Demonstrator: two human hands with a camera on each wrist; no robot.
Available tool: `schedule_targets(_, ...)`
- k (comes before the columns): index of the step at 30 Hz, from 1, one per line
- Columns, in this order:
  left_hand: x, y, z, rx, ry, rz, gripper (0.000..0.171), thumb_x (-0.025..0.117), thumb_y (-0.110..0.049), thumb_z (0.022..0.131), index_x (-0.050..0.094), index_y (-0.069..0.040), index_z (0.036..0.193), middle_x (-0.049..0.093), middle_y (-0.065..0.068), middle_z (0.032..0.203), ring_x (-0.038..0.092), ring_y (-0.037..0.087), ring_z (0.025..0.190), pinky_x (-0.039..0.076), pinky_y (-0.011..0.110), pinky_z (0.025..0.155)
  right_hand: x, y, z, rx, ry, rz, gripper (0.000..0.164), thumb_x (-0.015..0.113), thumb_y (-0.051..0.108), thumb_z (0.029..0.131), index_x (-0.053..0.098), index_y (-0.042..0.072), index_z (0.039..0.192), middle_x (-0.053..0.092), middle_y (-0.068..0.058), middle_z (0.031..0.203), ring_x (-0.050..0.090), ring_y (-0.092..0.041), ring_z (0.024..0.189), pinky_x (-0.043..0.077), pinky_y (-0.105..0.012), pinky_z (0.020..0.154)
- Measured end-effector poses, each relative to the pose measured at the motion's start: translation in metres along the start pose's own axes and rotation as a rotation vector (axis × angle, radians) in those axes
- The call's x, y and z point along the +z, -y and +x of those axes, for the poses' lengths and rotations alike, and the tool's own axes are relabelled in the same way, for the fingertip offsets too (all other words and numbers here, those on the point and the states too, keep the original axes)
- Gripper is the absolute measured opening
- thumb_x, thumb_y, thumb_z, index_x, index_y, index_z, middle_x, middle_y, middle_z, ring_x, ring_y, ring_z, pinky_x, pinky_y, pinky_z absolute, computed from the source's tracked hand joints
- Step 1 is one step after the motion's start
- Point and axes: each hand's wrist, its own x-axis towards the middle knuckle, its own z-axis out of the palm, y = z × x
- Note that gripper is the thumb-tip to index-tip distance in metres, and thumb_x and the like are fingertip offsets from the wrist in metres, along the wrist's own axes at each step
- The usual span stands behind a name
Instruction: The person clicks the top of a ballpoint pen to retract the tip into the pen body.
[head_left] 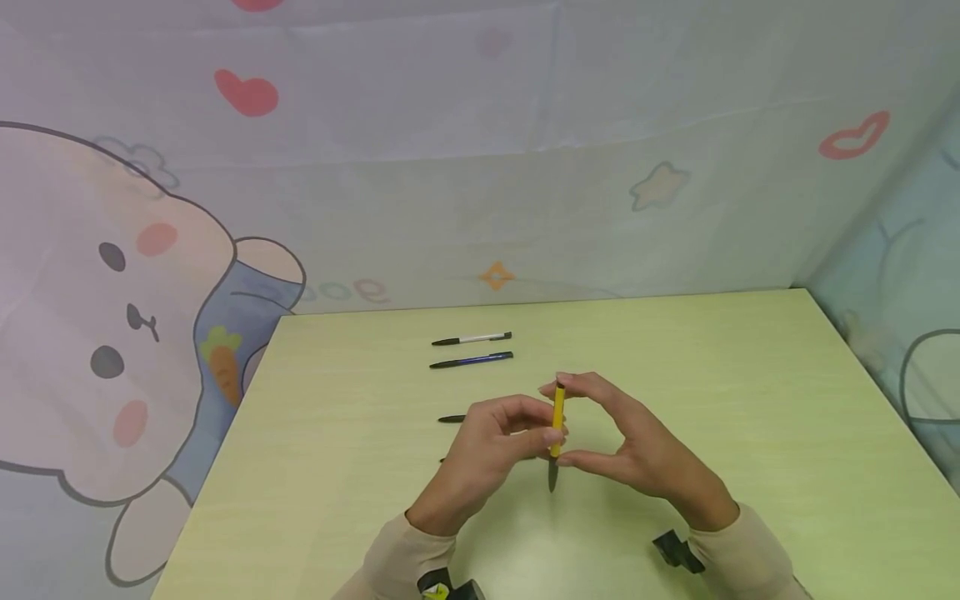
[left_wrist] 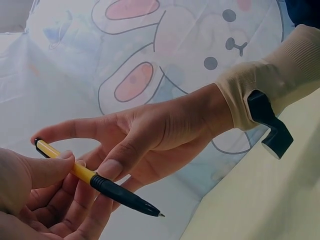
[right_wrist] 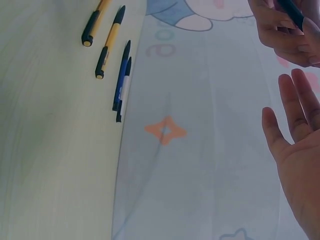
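Note:
My left hand (head_left: 483, 454) pinches a yellow pen (head_left: 558, 417) between thumb and fingers near its middle. The pen has a black grip (left_wrist: 125, 195), and its metal writing tip shows, pointing down toward me in the head view. On the other side is my right hand (head_left: 645, 446), its index fingertip on the pen's black back end and its thumb tip at the top of the grip, spanning the pen lengthwise. In the right wrist view, other fingers (right_wrist: 300, 115) of this hand stretch out straight.
Left of centre on the pale table (head_left: 315, 483) lie a white pen (head_left: 474, 338) and a blue pen (head_left: 472, 360). Two yellow pens (right_wrist: 92, 25) (right_wrist: 111, 40) lie beside them, mostly behind my left hand in the head view. A printed cloth (head_left: 420, 208) hangs behind the table.

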Motion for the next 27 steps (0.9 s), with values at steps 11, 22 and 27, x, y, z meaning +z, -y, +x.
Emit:
schedule_targets(11, 0.0008, -0.0021, 0.0022, -0.002, -0.001, 0.011, 0.021, 0.075, -0.009, 0.092, 0.07, 0.004, 0.107, 0.074, 0.013, 0.099, 0.07, 0.018, 0.091, 0.061, 0.038, 0.082, -0.0006, -0.0063, -0.0057, 0.054, -0.002, -0.007, 0.095, 0.089, -0.005, 0.07, 0.04, 0.005, 0.15, 0.063, -0.006, 0.132, 0.058, -0.018, 0.123, 0.039, -0.023, 0.111)
schedule_targets(22, -0.0024, -0.0019, 0.0025, -0.02, -0.003, 0.056, 0.02, 0.075, -0.009, 0.092, 0.071, 0.004, 0.107, 0.073, 0.011, 0.098, 0.069, 0.019, 0.09, 0.06, 0.037, 0.082, -0.0033, -0.0102, -0.0064, 0.057, 0.024, -0.014, 0.095, 0.089, 0.0, 0.074, 0.037, 0.005, 0.153, 0.062, -0.004, 0.137, 0.06, -0.025, 0.123, 0.038, -0.025, 0.113)
schedule_targets(27, -0.0059, 0.0012, 0.0023, -0.042, 0.007, 0.074, 0.019, 0.074, -0.01, 0.093, 0.072, 0.0, 0.109, 0.073, 0.013, 0.102, 0.07, 0.019, 0.092, 0.06, 0.039, 0.084, -0.0057, -0.0089, -0.0057, 0.071, 0.033, -0.031, 0.094, 0.089, 0.003, 0.075, 0.038, 0.007, 0.154, 0.06, -0.001, 0.138, 0.061, -0.021, 0.123, 0.042, -0.026, 0.111)
